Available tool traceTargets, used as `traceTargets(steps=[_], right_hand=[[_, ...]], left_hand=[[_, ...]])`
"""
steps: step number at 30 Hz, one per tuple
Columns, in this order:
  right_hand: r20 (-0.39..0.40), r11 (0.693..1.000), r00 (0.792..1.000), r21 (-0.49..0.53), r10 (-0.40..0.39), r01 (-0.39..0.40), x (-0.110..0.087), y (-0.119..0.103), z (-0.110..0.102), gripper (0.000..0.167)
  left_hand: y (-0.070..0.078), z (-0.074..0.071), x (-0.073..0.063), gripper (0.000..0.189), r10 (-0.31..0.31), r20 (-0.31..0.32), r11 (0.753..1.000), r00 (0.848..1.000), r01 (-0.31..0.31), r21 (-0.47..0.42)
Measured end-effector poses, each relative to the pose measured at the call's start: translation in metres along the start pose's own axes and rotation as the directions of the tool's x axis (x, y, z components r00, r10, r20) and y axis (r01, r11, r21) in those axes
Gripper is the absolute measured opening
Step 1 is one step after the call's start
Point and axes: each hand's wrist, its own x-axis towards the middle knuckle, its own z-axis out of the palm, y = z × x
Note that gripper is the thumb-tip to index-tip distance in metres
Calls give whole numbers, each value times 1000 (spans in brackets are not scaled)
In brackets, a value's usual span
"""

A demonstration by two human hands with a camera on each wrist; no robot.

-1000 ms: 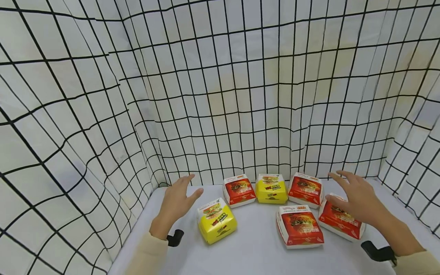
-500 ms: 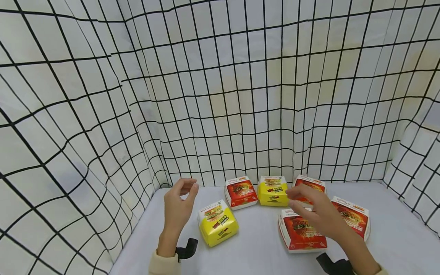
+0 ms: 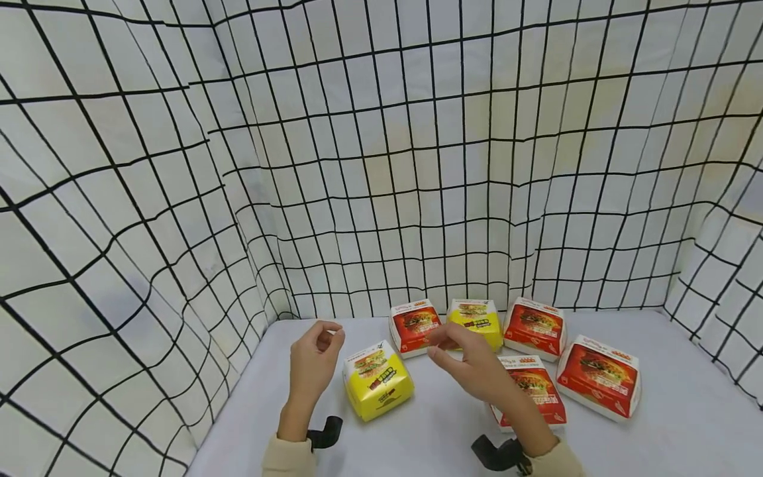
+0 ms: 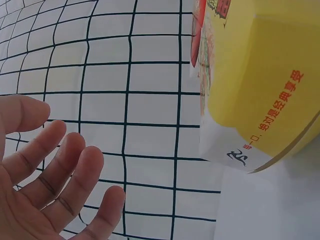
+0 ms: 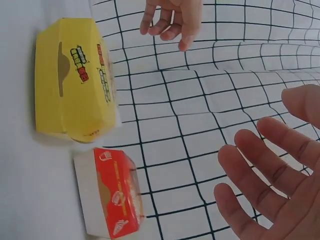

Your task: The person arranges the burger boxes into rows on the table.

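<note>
My left hand (image 3: 314,364) hovers just left of the nearer yellow burger box (image 3: 378,384), apart from it, with fingers loosely bent and holding nothing. That box fills the right side of the left wrist view as a yellow carton (image 4: 260,75). In the head view my right hand (image 3: 467,364) hangs in the air, also holding nothing, its fingers slightly bent. It partly covers the back yellow burger box (image 3: 477,321), and its forearm crosses the front red burger box (image 3: 530,384). A red burger box (image 3: 413,324) stands behind, close to the right fingertips.
Two more red burger boxes stand at the right: one at the back (image 3: 536,324), one nearer (image 3: 601,377). All rest on a white tabletop (image 3: 429,430). White walls under black grid netting (image 3: 381,165) enclose the left, back and right. Each wrist carries a black camera mount (image 3: 324,434).
My right hand has swept left from above the right-hand red box, uncovering it. The left hand's fingers have bent inward and it stays beside the yellow box. The boxes stay in place.
</note>
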Motion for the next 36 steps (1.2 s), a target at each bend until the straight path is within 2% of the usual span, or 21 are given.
traceTargets(steps=[9,12,15,18,24,29,36], right_hand=[[33,998,998,33,52,-53,1,12,36,21],[49,996,996,26,78,-79,1,18,45,23],[75,995,992,16,98,-99,2,24,53,29],[102,993,988,13,116,-118,1,28,60,34],[146,985,975,24,167,-172,-1,37,73,46],[191,967,954,56,232,-247,-3,46,83,56],[228,948,933,89,280,-306,-6,53,90,68]], left_hand=[[-2,3,1,13,-6,29,1000,1000,5,27],[-4,1,2,14,-32,56,998,998,28,59],[-6,0,2,17,-78,110,991,991,64,119],[-9,-3,2,19,-123,180,977,976,87,195],[-16,-7,0,24,-185,276,953,943,104,284],[-21,-10,-3,30,-249,357,939,900,133,318],[-26,-9,-6,36,-280,451,929,847,119,352]])
